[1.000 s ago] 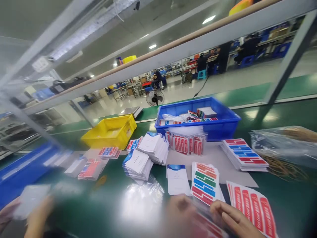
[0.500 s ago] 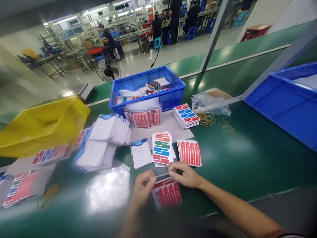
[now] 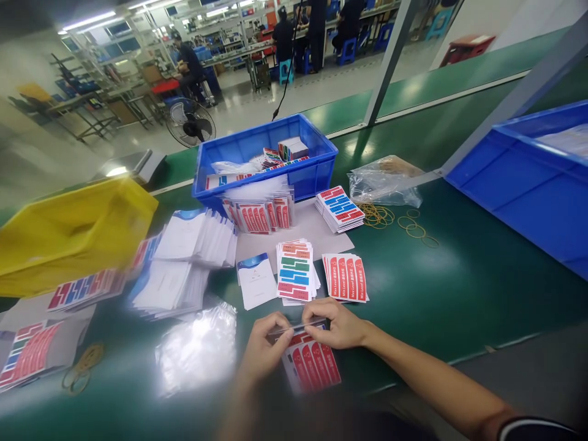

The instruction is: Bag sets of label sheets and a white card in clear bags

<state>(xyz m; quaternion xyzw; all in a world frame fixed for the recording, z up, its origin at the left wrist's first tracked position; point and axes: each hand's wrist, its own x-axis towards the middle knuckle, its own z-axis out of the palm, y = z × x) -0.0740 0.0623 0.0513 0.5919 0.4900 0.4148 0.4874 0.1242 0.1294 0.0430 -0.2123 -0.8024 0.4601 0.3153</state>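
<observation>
left hand [image 3: 271, 343] and right hand [image 3: 336, 324] pinched upper edge of clear plastic bag [image 3: 291, 375]; red-striped label sheet [image 3: 316, 365] showed inside.

Left hand [image 3: 267, 346] and right hand [image 3: 336, 324] pinching the upper edge of a clear bag [image 3: 290, 372] with red labels [image 3: 316, 366] inside, loose bags [image 3: 198, 352] at its nine o'clock, yellow bin [image 3: 68, 245] at ten, striped cards [image 3: 294, 271] at twelve, red sheets [image 3: 346, 278] at one, blue bin [image 3: 528, 202] at two.

Relative to central blue bin [image 3: 316, 174] we log yellow bin [image 3: 82, 229] at left blurred and cropped, second blue bin [image 3: 528, 187] at right cut off, packet [image 3: 316, 366] nearer us partly covered by left hand [image 3: 267, 343] and right hand [image 3: 339, 324]
</observation>
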